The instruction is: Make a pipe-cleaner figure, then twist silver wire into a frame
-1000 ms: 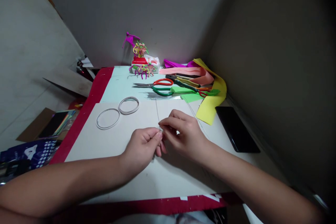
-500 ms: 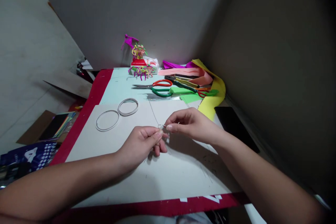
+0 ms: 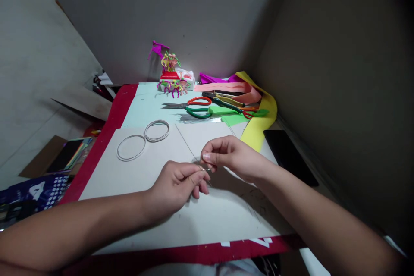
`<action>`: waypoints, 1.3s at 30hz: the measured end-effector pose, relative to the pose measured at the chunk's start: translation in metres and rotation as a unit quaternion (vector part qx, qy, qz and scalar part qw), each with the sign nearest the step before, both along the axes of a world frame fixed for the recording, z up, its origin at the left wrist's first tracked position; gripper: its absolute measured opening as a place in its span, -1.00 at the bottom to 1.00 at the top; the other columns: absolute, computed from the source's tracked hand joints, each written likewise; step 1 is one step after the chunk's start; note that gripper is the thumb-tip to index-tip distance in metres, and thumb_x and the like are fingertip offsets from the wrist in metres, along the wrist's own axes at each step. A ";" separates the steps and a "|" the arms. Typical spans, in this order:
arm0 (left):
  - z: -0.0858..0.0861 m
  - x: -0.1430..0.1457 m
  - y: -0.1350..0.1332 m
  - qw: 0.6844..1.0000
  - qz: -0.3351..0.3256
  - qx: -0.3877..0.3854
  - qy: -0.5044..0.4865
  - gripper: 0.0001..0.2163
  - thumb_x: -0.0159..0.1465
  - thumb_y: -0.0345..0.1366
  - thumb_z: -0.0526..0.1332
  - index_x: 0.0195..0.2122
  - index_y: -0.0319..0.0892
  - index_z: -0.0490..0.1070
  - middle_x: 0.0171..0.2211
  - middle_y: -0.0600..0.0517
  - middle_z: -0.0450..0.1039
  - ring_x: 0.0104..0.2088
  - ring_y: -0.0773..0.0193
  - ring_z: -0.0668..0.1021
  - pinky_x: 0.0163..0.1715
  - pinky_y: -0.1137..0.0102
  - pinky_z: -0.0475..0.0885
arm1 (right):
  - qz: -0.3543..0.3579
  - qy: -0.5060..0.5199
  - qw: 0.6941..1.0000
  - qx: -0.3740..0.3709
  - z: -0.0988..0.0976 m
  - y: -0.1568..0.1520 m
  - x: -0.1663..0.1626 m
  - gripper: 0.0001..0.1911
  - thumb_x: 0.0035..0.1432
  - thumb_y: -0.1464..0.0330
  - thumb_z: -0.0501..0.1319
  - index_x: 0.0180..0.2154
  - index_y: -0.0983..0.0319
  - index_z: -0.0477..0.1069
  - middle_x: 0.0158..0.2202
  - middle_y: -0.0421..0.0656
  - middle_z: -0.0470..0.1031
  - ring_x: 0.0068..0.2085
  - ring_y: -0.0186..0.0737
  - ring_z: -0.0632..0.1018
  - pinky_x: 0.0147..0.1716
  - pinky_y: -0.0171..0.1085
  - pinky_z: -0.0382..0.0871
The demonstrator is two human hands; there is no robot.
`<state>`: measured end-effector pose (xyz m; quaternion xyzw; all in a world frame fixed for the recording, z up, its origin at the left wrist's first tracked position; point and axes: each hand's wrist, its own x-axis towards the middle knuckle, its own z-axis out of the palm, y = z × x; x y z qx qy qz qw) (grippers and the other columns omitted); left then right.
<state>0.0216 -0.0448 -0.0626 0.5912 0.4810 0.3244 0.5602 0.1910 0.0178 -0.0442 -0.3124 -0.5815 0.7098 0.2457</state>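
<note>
In the head view, a thin wire (image 3: 202,167) is pinched near the middle of the white board (image 3: 106,181), close to the table's near edge. It is gripped between the thumb and curled fingers of the left hand (image 3: 174,189), while the right hand (image 3: 231,157) is nearly closed, its thumb and forefinger (image 3: 207,156) pressed together on the same wire just beside the left fingertips. Whether the hands touch cannot be told. Two coiled wire rings (image 3: 131,148) (image 3: 157,131) lie apart from the hands toward the board's far edge. Toward the table's far right corner are red-handled scissors (image 3: 199,101), green-handled scissors (image 3: 197,113), a bundle of wires (image 3: 197,119) and yellow foam sheet (image 3: 258,127). A black phone (image 3: 287,157) lies along the right edge, and pipe-cleaner figures (image 3: 171,73) stand on a box at the far edge.
</note>
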 end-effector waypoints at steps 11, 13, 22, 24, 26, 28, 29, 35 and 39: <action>-0.001 -0.008 0.014 0.985 0.056 -0.088 -0.136 -0.81 0.24 -0.26 0.17 -0.35 -0.26 0.50 -0.56 0.03 0.47 -0.60 0.43 0.37 -0.57 0.50 0.27 | -0.033 -0.172 0.949 0.260 0.008 0.004 0.015 -0.90 0.10 0.42 0.18 -0.40 0.30 0.45 -0.48 -0.21 0.44 -0.46 -0.38 0.36 -0.47 -0.38 0.19; -0.001 -0.008 0.014 0.982 0.059 -0.105 -0.145 -0.81 0.22 -0.25 0.19 -0.36 -0.26 0.50 -0.56 0.04 0.47 -0.60 0.43 0.37 -0.58 0.50 0.26 | -0.059 -0.213 0.905 0.363 0.007 0.004 0.016 -0.88 0.09 0.50 0.15 -0.40 0.28 0.46 -0.45 -0.20 0.47 -0.43 -0.36 0.38 -0.41 -0.35 0.20; -0.007 -0.004 0.008 0.990 -0.017 -0.108 -0.092 -0.70 0.23 -0.21 0.15 -0.55 -0.27 0.48 -0.70 0.07 0.35 -0.67 0.44 0.32 -0.62 0.49 0.19 | -0.068 -0.162 0.920 0.349 0.013 -0.012 -0.001 -0.87 0.18 0.42 0.13 -0.36 0.27 0.45 -0.42 -0.15 0.52 -0.35 -0.29 0.46 -0.31 -0.32 0.29; -0.004 -0.003 0.006 0.988 -0.037 -0.119 -0.087 -0.70 0.22 -0.21 0.15 -0.56 -0.27 0.48 -0.70 0.08 0.34 -0.71 0.47 0.24 -0.66 0.49 0.12 | -0.022 -0.144 0.960 0.238 0.014 -0.013 -0.003 -0.82 0.19 0.39 0.12 -0.43 0.28 0.41 -0.56 -0.22 0.45 -0.46 -0.35 0.43 -0.41 -0.36 0.27; 0.001 -0.002 0.004 0.988 -0.046 -0.124 -0.085 -0.72 0.21 -0.23 0.15 -0.56 -0.26 0.48 -0.68 0.08 0.35 -0.72 0.50 0.16 -0.68 0.49 0.05 | 0.015 -0.112 0.980 0.161 0.013 -0.012 -0.003 -0.81 0.19 0.34 0.13 -0.43 0.28 0.37 -0.60 -0.24 0.42 -0.51 -0.36 0.41 -0.45 -0.37 0.26; 0.006 -0.001 0.003 0.991 -0.049 -0.111 -0.058 -0.70 0.21 -0.26 0.14 -0.62 -0.25 0.46 -0.74 0.12 0.27 -0.73 0.50 0.11 -0.68 0.48 0.03 | 0.038 -0.084 0.989 0.114 0.012 -0.010 -0.001 -0.80 0.18 0.29 0.14 -0.42 0.28 0.36 -0.59 -0.23 0.42 -0.52 -0.37 0.41 -0.47 -0.37 0.24; 0.008 -0.001 0.003 0.993 -0.050 -0.096 -0.040 -0.69 0.21 -0.28 0.13 -0.65 -0.24 0.45 -0.77 0.14 0.22 -0.72 0.48 0.11 -0.67 0.48 0.06 | 0.044 -0.078 0.991 0.097 0.012 -0.009 -0.001 -0.78 0.18 0.26 0.15 -0.41 0.29 0.36 -0.59 -0.23 0.42 -0.53 -0.38 0.41 -0.49 -0.37 0.23; 0.006 0.000 -0.002 0.997 -0.056 0.023 0.042 -0.67 0.21 -0.35 0.10 -0.69 -0.22 0.43 -0.69 0.05 0.36 -0.58 0.36 0.39 -0.46 0.43 0.29 | 0.066 -0.058 0.996 0.031 0.011 -0.010 -0.003 -0.70 0.12 0.20 0.21 -0.46 0.32 0.35 -0.62 -0.26 0.34 -0.56 -0.44 0.31 -0.53 -0.41 0.16; -0.001 -0.001 -0.005 0.991 -0.072 0.088 0.073 -0.68 0.21 -0.31 0.09 -0.65 -0.26 0.46 -0.70 0.03 0.34 -0.61 0.35 0.39 -0.54 0.43 0.27 | 0.081 -0.048 0.996 -0.005 0.008 -0.013 -0.006 -0.72 0.12 0.22 0.21 -0.48 0.31 0.33 -0.63 -0.27 0.32 -0.58 -0.43 0.34 -0.55 -0.41 0.16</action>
